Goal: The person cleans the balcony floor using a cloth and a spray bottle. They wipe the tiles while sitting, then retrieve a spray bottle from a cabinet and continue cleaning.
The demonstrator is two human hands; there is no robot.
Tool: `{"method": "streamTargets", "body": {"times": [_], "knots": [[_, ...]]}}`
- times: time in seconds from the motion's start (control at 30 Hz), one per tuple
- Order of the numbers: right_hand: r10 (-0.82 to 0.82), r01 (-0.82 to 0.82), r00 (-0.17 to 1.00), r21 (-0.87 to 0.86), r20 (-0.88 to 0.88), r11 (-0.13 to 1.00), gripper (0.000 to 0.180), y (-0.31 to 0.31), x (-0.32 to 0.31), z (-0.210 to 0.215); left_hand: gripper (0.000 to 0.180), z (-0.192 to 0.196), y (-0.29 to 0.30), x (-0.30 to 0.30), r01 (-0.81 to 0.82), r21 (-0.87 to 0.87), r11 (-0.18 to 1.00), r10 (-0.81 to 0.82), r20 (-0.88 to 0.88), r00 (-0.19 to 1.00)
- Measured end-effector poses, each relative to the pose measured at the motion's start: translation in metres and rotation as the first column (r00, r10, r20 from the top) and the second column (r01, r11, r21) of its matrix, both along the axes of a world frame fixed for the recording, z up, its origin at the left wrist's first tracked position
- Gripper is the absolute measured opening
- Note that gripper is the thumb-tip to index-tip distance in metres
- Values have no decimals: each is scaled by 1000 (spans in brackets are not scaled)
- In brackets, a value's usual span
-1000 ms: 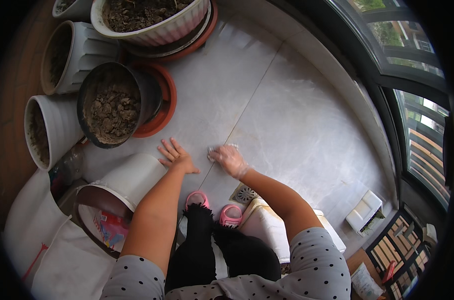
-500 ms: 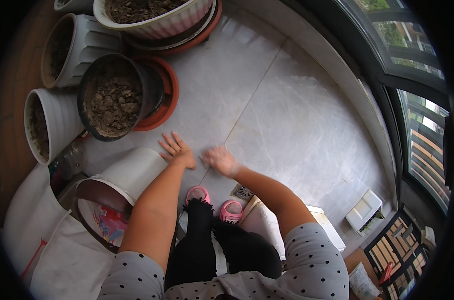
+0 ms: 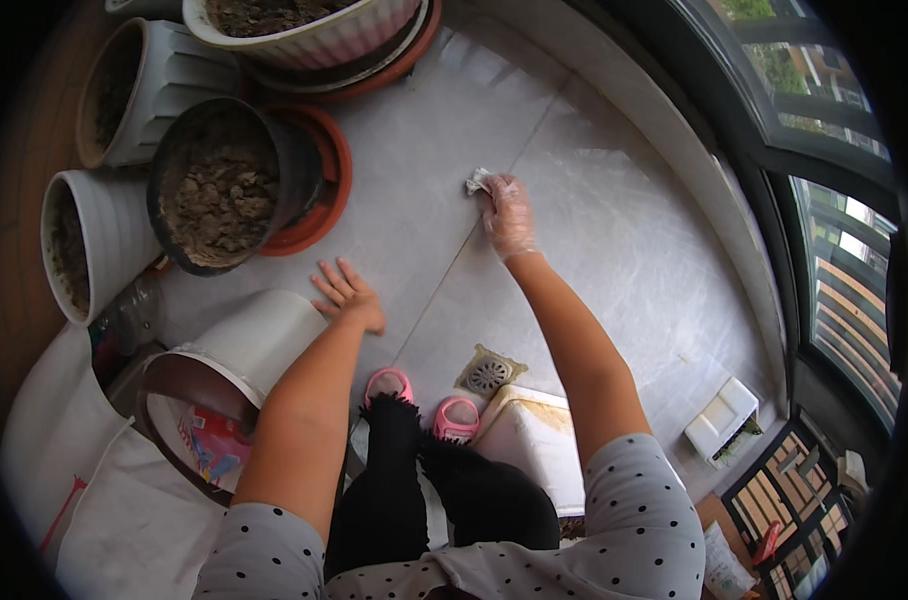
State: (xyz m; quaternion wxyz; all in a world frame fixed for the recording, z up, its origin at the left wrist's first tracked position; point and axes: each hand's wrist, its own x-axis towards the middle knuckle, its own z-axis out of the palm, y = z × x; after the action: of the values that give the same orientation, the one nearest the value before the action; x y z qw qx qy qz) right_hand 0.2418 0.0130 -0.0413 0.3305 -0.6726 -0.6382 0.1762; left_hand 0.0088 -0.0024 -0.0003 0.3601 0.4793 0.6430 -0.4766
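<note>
The right hand [image 3: 511,215], in a thin clear glove, grasps a crumpled white cloth [image 3: 477,182] between bent fingers; the cloth protrudes from the fingertips on their left side and lies against the grey tiled floor [image 3: 634,240], beside the long joint line. The left hand [image 3: 349,298], bare and holding nothing, rests on the floor with fingers spread, nearer the body and to the left of the cloth, well apart from it. Printing appears on a red package [image 3: 219,440], its characters too small to make out. This package lies inside a tilted white cylindrical container [image 3: 284,330] with a dark brown inner rim, just beside the left forearm. Beyond, a black pot [image 3: 296,165] of dry, clumped soil [image 3: 222,195] leans over an orange-red saucer [image 3: 309,238]. A ribbed white pot [image 3: 124,235] and a fluted white pot [image 3: 189,100], both tipped, show dark soil within; an oval planter [image 3: 319,50] at the upper edge likewise holds soil. At lower right, a white rectangular planter [image 3: 716,418] contains green growth.
</note>
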Motion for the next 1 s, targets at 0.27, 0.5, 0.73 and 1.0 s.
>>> {"method": "streamTargets", "body": {"times": [0.27,0.5,0.73,1.0], "knots": [[213,-238,971,-339,-109,910,27,-135,-6,24,137,-8,-3,-10,-29,24,999,29,-26,999],[-144,144,989,-307,21,941,23,-107,-21,22,137,-6,-1,-2,-28,28,999,28,-23,999],[-150,147,989,-327,17,933,22,-110,12,12,136,-4,-2,-6,-28,38,999,29,-30,999],[-153,154,988,-216,19,964,15,-79,-19,3,137,-7,-3,1,10,29,1000,-8,-48,999]]}}
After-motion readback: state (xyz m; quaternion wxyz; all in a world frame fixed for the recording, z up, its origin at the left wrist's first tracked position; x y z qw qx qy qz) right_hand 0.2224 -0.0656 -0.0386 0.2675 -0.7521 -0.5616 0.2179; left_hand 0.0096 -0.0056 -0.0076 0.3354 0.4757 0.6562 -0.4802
